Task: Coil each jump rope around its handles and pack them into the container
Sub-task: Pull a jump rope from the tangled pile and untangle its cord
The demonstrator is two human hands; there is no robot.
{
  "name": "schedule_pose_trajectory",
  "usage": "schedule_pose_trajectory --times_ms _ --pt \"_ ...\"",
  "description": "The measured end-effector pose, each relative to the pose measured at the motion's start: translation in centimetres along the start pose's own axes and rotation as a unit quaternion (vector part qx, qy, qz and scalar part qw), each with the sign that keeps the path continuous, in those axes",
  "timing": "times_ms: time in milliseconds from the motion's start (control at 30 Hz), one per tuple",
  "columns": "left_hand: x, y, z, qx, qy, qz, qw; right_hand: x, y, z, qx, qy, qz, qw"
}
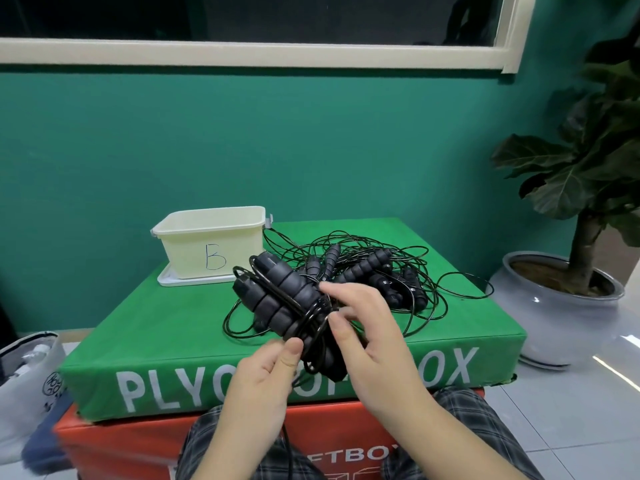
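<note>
black jump ropes (363, 271), cream container (211, 237), green box (173, 327).

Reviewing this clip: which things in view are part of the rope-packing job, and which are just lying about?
Job:
held rope bundle, gripped by left hand and right hand
loose rope pile
container marked B, open, standing on its lid

Lying about:
green plyo box (work surface)
potted plant
white bag

A green plyo box (173, 327) at frame centre carries a cream container (211, 242) upper left and tangled black jump ropes (374, 271) right.
</note>
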State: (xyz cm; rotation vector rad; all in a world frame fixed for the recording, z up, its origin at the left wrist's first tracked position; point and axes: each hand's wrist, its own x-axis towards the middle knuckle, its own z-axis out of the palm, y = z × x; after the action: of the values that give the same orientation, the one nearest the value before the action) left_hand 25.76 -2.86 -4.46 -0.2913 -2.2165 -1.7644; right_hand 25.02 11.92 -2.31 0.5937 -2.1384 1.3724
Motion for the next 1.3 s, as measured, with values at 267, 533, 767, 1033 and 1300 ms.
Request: schedule_pose_trajectory --times_ms 267,533,767,1033,1300 --pt "-0.1 -0.8 0.4 0.15 -0.002 0.102 0.983 0.4 0.1 -0.6 -0.19 -0.154 -0.023 0.969" --pt "0.1 -1.3 0.1 0.23 -0.054 0.148 0.961 0.6 0.8 -1.2 -0.284 -0.161 -0.044 0.944" --pt "0.0 -0.6 -0.2 0.211 -0.037 0.168 0.962 0.5 0.8 -1.1 -0.27 -0.112 0.025 0.956" --pt "-0.3 0.0 -0.3 0.224 -0.104 0.067 0.967 0.4 1.7 -1.1 -0.224 -0.088 0.048 0.969" --pt "0.1 -1.1 -0.6 0.179 -0.068 -0.003 0.982 0.4 0.9 -1.0 -0.122 -0.077 0.044 0.989"
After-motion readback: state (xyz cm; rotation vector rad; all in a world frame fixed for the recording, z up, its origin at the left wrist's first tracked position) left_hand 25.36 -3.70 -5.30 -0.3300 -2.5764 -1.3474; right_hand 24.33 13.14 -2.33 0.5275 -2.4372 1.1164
